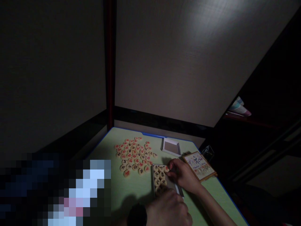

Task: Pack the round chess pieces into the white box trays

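A shallow white box (172, 181) lies at the near middle of the table, with Chinese chess pieces in rows along its left side. My right hand (184, 174) reaches over its right edge, thumb and forefinger closed on a red-marked chess piece (166, 168) at the end of the far row. Across the near end of the box is my left hand (168, 207), its fingers curled; their tips are hidden near the black-marked pieces (157, 182), so what they hold does not show. Many loose round pieces (134, 151), red- and black-marked, are spread face up left of the box.
An empty white box lid (171, 147) sits near the back edge of the green table (127, 197). Right of my right hand is a printed Chinese chess box (198, 165), with a dark shiny object (208, 153) beyond it. Walls stand behind the table.
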A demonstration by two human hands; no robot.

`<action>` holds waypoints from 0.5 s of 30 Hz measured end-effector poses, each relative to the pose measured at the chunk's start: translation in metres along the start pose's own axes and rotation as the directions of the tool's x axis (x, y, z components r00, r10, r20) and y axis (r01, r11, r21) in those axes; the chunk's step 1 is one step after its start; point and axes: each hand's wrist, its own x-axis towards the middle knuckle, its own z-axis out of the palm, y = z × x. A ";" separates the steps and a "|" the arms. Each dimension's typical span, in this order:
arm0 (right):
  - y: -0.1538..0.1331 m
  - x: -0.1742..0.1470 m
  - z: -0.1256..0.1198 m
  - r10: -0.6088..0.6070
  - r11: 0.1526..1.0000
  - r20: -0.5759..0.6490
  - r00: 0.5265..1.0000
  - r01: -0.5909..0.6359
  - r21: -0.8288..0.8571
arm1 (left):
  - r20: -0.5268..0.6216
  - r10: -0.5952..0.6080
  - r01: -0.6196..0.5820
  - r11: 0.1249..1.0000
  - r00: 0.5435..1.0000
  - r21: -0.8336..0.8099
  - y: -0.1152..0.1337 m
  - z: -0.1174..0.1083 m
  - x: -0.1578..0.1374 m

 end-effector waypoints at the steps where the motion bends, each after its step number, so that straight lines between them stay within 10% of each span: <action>1: 0.001 0.000 0.001 -0.002 1.000 -0.001 1.000 0.002 0.003 | 0.009 -0.022 0.022 1.000 1.000 -0.006 0.000 0.000 0.001; 9: 0.005 0.006 -0.012 -0.020 0.999 -0.060 0.998 0.021 0.028 | 0.004 -0.027 0.027 0.996 1.000 -0.084 -0.007 0.014 0.008; 15: -0.024 0.070 -0.039 -0.143 0.986 -0.005 0.990 0.143 -0.082 | 0.148 -0.036 0.065 0.977 0.988 -0.202 -0.010 0.047 0.027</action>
